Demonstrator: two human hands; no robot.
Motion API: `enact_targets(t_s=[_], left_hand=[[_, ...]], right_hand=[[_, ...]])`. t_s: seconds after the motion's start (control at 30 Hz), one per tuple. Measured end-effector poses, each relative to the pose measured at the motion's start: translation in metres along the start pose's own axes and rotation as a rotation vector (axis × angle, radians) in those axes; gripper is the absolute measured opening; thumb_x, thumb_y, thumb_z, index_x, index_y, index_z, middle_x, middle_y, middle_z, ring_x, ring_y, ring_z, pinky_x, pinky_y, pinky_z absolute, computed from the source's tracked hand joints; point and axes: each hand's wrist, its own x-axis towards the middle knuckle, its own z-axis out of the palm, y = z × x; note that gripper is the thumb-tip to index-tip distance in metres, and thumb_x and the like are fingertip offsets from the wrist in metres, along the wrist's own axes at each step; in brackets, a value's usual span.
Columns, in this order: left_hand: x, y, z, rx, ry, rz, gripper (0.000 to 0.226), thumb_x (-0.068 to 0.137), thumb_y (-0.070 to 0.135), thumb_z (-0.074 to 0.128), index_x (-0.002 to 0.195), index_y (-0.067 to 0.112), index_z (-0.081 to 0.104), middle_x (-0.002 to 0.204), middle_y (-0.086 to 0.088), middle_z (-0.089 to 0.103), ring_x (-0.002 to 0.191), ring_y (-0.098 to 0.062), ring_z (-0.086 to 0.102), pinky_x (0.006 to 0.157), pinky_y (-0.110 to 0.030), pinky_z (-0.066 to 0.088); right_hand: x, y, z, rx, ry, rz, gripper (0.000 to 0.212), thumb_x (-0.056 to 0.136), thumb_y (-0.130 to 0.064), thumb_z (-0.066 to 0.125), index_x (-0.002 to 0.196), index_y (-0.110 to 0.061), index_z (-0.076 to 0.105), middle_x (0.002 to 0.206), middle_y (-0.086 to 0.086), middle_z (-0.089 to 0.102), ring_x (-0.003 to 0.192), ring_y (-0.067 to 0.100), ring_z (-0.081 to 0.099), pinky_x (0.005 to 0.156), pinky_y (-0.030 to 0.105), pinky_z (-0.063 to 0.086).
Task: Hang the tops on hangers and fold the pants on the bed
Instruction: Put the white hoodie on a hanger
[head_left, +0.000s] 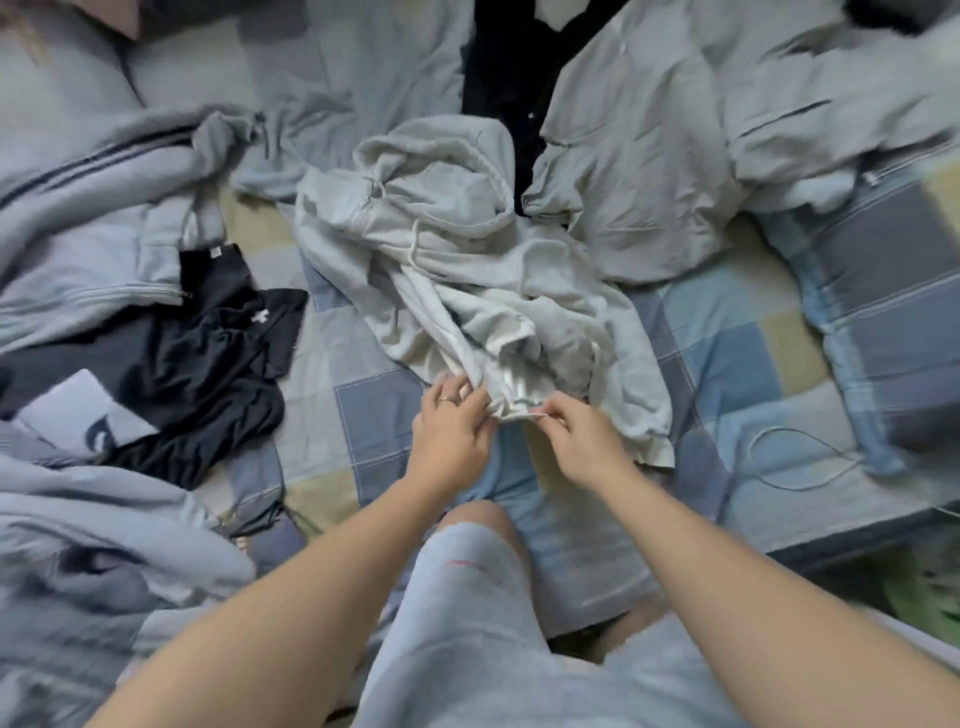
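The job looks like it is near its start. In the middle of the frame a pale hoodie (457, 249) lies crumpled on the bed (727, 353). Its hood is toward the top of the frame and its bottom edge is close to the person.

Both hands are on that bottom edge, side by side. The left hand (452, 431) has its grip closed on a bunch of the cloth, with the fingers curled round it. The right hand (582, 441) pinches the hem just beside it — a narrow grip with thumb and fingers. My guess is that the person is looking for the hoodie's opening, to get it ready for a hanger.

No hanger shows anywhere in the frame. Nothing is hung up, and nothing looks folded.

More clothes lie in heaps all around:
- a grey zip jacket (93, 208) at the upper left
- a black top (208, 353) at the left
- a grey heap (78, 545) at the lower left
- a big grey piece (675, 156) at the upper right
- a black piece (498, 78) at the top middle

Most are too bunched up to tell tops from pants.

So almost all of the job is left — the hoodie needs a hanger, and every other piece needs to be sorted, then hung or folded.
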Motion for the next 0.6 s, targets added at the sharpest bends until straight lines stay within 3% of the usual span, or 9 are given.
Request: enact_targets(t_s=[0.13, 0.2, 0.27, 0.33, 0.37, 0.43, 0.5, 0.57, 0.6], left_hand=[[-0.081, 0.038, -0.025, -0.013, 0.033, 0.072, 0.028, 0.101, 0.032, 0.054, 0.124, 0.017, 0.06, 0.151, 0.001, 0.043, 0.139, -0.025, 0.028, 0.102, -0.043, 0.033], [-0.122, 0.064, -0.036, -0.053, 0.069, 0.101, 0.028, 0.101, 0.028, 0.054, 0.122, 0.011, 0.06, 0.14, -0.003, 0.054, 0.132, -0.025, 0.038, 0.101, -0.04, 0.036], [-0.156, 0.093, -0.05, -0.174, 0.105, 0.104, 0.013, 0.102, 0.028, 0.052, 0.106, 0.016, 0.058, 0.106, 0.005, 0.064, 0.104, -0.019, 0.051, 0.084, -0.035, 0.041], [-0.182, 0.127, -0.069, -0.302, 0.132, 0.076, 0.016, 0.103, 0.028, 0.05, 0.089, 0.022, 0.046, 0.073, 0.014, 0.055, 0.068, -0.007, 0.047, 0.06, -0.021, 0.036], [-0.19, 0.143, -0.081, -0.35, 0.159, 0.081, 0.018, 0.103, 0.027, 0.05, 0.088, 0.02, 0.044, 0.068, 0.011, 0.054, 0.062, -0.006, 0.045, 0.056, -0.019, 0.034], [-0.202, 0.171, -0.106, -0.408, 0.234, 0.141, 0.014, 0.103, 0.022, 0.05, 0.094, 0.012, 0.049, 0.078, 0.0, 0.058, 0.068, -0.01, 0.049, 0.061, -0.02, 0.038], [-0.214, 0.199, -0.131, -0.445, 0.304, 0.231, 0.013, 0.104, 0.019, 0.049, 0.102, 0.007, 0.054, 0.099, -0.006, 0.061, 0.09, -0.015, 0.054, 0.077, -0.027, 0.043], [-0.225, 0.221, -0.15, -0.502, 0.377, 0.321, 0.012, 0.103, 0.02, 0.048, 0.105, 0.014, 0.058, 0.117, 0.007, 0.058, 0.107, -0.01, 0.053, 0.088, -0.026, 0.043], [-0.232, 0.23, -0.158, -0.533, 0.403, 0.349, 0.011, 0.102, 0.022, 0.048, 0.102, 0.02, 0.058, 0.114, 0.013, 0.058, 0.105, -0.007, 0.054, 0.088, -0.025, 0.043]], right_hand=[[-0.089, -0.008, -0.039, 0.08, -0.043, -0.113, 0.017, 0.098, -0.018, 0.058, 0.083, -0.011, 0.057, 0.07, -0.003, 0.054, 0.07, 0.017, 0.05, 0.067, 0.037, 0.038], [-0.131, -0.012, -0.067, 0.113, -0.048, -0.17, 0.02, 0.099, -0.018, 0.056, 0.079, -0.017, 0.054, 0.068, -0.007, 0.052, 0.067, 0.011, 0.046, 0.067, 0.037, 0.037], [-0.163, -0.023, -0.099, 0.136, -0.026, -0.229, 0.024, 0.1, -0.019, 0.055, 0.077, -0.024, 0.052, 0.07, -0.009, 0.054, 0.07, 0.01, 0.048, 0.068, 0.037, 0.039], [-0.188, -0.041, -0.132, 0.189, 0.002, -0.276, 0.024, 0.1, -0.019, 0.055, 0.078, -0.025, 0.054, 0.071, -0.011, 0.056, 0.07, 0.009, 0.049, 0.068, 0.035, 0.04], [-0.197, -0.052, -0.147, 0.225, 0.016, -0.305, 0.023, 0.101, -0.019, 0.054, 0.079, -0.024, 0.055, 0.07, -0.012, 0.056, 0.068, 0.007, 0.048, 0.067, 0.033, 0.039], [-0.214, -0.076, -0.174, 0.284, 0.043, -0.363, 0.021, 0.102, -0.019, 0.053, 0.082, -0.021, 0.057, 0.069, -0.013, 0.055, 0.067, 0.007, 0.046, 0.066, 0.031, 0.037], [-0.233, -0.099, -0.197, 0.35, 0.066, -0.422, 0.02, 0.103, -0.02, 0.052, 0.084, -0.022, 0.059, 0.067, -0.012, 0.054, 0.063, 0.005, 0.046, 0.061, 0.022, 0.038], [-0.253, -0.118, -0.216, 0.429, 0.086, -0.494, 0.022, 0.103, -0.021, 0.052, 0.083, -0.023, 0.059, 0.062, -0.014, 0.053, 0.056, -0.001, 0.044, 0.054, 0.013, 0.036], [-0.263, -0.127, -0.225, 0.456, 0.089, -0.531, 0.022, 0.103, -0.022, 0.052, 0.082, -0.024, 0.058, 0.059, -0.014, 0.05, 0.054, 0.0, 0.042, 0.052, 0.012, 0.034]])
